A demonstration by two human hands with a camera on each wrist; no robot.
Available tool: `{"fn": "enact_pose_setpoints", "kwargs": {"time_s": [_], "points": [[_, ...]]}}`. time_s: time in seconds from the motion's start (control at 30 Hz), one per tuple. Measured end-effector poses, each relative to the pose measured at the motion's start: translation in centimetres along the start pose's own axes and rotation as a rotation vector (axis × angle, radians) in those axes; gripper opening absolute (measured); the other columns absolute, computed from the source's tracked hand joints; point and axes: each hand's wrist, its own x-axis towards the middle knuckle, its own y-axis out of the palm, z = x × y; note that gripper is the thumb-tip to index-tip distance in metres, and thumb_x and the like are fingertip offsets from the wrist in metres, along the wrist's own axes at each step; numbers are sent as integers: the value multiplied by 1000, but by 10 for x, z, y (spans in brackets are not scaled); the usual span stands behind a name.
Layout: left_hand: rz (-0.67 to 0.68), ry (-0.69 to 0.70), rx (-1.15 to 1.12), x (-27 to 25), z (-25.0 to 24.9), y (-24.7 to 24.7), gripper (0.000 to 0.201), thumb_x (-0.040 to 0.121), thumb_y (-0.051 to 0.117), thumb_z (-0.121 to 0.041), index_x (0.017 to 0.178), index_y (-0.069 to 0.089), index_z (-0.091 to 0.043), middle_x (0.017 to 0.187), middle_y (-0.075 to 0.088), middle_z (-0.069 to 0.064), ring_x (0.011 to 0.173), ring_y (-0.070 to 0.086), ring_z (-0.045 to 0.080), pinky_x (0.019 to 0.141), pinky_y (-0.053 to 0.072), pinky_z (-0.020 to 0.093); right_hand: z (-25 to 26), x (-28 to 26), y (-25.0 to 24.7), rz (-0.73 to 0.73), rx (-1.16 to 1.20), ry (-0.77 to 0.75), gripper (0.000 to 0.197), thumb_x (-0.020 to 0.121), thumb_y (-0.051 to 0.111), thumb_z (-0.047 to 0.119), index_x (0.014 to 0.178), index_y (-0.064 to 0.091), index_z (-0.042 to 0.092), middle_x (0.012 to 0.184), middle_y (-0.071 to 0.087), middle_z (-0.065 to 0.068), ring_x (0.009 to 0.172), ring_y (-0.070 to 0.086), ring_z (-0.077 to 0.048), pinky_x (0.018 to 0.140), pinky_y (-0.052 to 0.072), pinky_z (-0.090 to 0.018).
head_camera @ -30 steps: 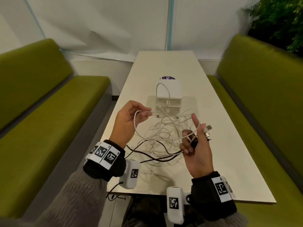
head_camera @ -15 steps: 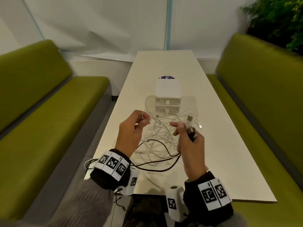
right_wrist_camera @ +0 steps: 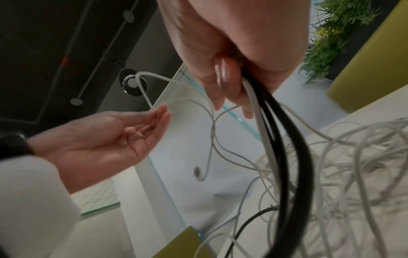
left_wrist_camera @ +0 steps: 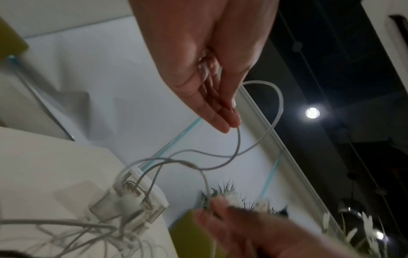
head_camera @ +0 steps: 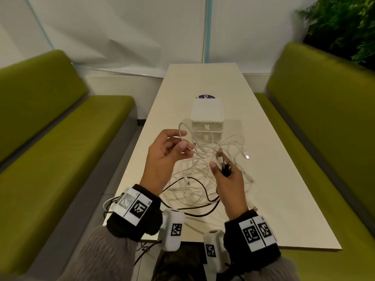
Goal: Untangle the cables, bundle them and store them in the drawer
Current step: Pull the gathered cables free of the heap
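The cables (head_camera: 205, 175) lie tangled on the table (head_camera: 284, 199) before the drawer unit (head_camera: 207, 116) — light, limp, prone to snag. Left hand (head_camera: 164, 159) pinches a white strand; right hand (head_camera: 229, 179) grips what look like plug ends — the best hold

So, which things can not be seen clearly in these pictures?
- Inside of the drawer box: head view, fronts shut and too small; blurred in left wrist view.
- Plugs in the right hand: head view, small and partly covered by fingers.
- How many white cables: tangled over each other.
- Black cable end: hidden below the table edge.
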Motion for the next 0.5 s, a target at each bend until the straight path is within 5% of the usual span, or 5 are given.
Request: {"fn": "enact_pose_setpoints", "kwargs": {"time_s": [0.1,0.23,0.4,0.5], "points": [[-20,43,-5,5,-11,-10,20,95,45,-2,110,56,-8,75,61,-1,70,61,13,76,57,36,-12,7,-8,-64,8,24,41,90,65,20,130,59,18,93,65,11,80,57,2,76,45,-19],[-230,97,-18,20,-22,-41,27,95,39,2,106,58,-16,82,57,-4,65,52,4,61,54,25,-26,22,-26,-213,64,94,41,91,63,26,131,56,19,85,58,9,67,46,-2,68,39,-22],[-581,204,199,33,-20,-92,29,94,43,-1,98,55,-26,82,62,-14,67,52,1,54,46,19,-41,39,-47,-444,187,114,49,93,60,27,139,47,24,103,50,1,72,43,-4,81,37,-31],[-731,163,234,35,-13,-114,31,91,43,-2,95,54,-32,80,62,-13,69,52,7,60,48,29,-44,44,-58,-524,229,135,39,93,59,28,130,52,21,107,50,-1,82,48,-12,86,42,-33]]}}
